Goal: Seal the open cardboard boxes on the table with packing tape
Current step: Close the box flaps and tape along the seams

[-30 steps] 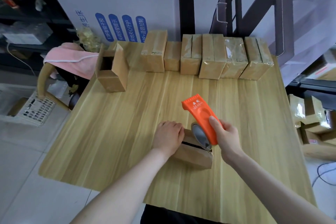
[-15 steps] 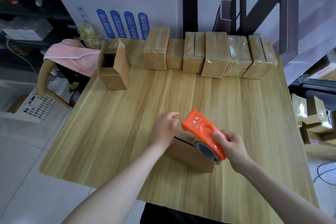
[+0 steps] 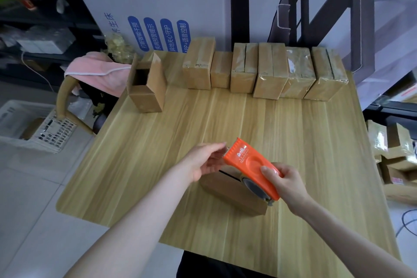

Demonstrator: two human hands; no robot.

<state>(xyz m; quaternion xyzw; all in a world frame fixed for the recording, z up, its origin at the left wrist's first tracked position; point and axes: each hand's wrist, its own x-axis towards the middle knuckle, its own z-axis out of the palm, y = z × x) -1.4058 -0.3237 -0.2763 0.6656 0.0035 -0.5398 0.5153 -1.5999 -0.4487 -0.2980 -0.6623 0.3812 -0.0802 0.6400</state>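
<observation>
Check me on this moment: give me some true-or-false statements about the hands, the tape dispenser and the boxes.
1. The right hand grips the orange tape dispenser. True.
2. The left hand lies flat on the table. False: it is raised at the dispenser's toothed end.
3. An open cardboard box stands at the table's far left. True.
4. The boxes in the far row are all bare of tape. False: several show glossy tape.
5. The dispenser is held above a small cardboard box near the table's front edge. True.
</observation>
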